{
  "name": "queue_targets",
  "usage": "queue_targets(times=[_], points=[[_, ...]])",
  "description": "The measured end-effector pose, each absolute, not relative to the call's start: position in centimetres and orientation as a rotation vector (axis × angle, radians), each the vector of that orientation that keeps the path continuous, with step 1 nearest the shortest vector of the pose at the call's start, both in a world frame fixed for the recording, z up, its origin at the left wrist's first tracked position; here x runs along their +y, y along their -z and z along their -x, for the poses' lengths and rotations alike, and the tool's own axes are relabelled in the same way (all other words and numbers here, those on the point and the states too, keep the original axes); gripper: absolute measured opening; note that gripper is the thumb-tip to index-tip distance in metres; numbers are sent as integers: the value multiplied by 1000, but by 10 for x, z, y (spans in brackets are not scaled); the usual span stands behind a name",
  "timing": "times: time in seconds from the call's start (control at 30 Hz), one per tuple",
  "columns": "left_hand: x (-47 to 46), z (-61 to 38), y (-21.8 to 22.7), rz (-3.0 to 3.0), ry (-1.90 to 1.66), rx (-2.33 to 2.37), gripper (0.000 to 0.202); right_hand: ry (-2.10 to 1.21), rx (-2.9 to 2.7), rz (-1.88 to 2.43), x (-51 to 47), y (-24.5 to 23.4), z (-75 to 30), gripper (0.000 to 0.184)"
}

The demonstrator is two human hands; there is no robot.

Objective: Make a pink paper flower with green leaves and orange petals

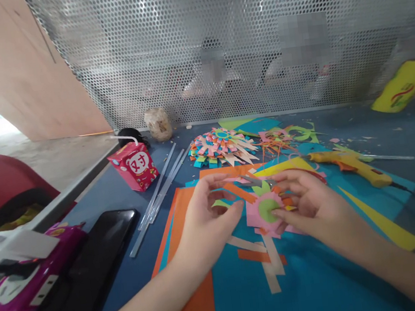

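While the right hand [304,201] pinches the paper flower [269,212] at its right side, the left hand [214,210] is curved, with the thumb and fingers apart; whether it touches something, I cannot tell. The flower is above the blue sheet [264,307], to the right of the left hand, and an orange strip [240,192] at its edge points lengthwise up toward that hand. Its centre is a flat green round on pink paper, matte and thin. Below it, pale strips [273,256], straight and narrow, lie crossed.
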State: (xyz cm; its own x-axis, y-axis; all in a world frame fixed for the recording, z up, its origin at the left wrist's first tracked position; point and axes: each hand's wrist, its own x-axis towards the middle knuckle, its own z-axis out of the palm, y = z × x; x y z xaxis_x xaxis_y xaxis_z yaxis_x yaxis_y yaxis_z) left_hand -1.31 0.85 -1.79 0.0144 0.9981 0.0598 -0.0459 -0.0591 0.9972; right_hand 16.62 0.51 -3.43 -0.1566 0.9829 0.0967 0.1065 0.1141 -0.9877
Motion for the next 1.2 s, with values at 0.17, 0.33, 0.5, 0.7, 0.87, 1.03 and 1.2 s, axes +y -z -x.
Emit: queue_targets(times=[0.17,0.33,0.5,0.7,0.87,1.03,1.2], points=[[14,17,20,-1175,-1261,1127,32,-1105,-1441,1129,6,28,-167,36],[16,19,18,-1105,-1213,1140,27,-1140,-1303,1009,10,29,-170,41],[16,16,17,-970,-1105,1066,23,-1127,-1296,1005,15,31,-171,38],[9,11,15,-751,-834,860,26,-1055,-1542,917,11,34,-171,25],[8,11,17,-767,-870,880,30,-978,-1701,787,8,38,-171,21],[11,13,20,-946,-1137,905,38,-894,-1524,906,13,40,-171,13],[13,15,19,-927,-1270,959,36,-1221,-1520,1028,11,40,-167,30]])
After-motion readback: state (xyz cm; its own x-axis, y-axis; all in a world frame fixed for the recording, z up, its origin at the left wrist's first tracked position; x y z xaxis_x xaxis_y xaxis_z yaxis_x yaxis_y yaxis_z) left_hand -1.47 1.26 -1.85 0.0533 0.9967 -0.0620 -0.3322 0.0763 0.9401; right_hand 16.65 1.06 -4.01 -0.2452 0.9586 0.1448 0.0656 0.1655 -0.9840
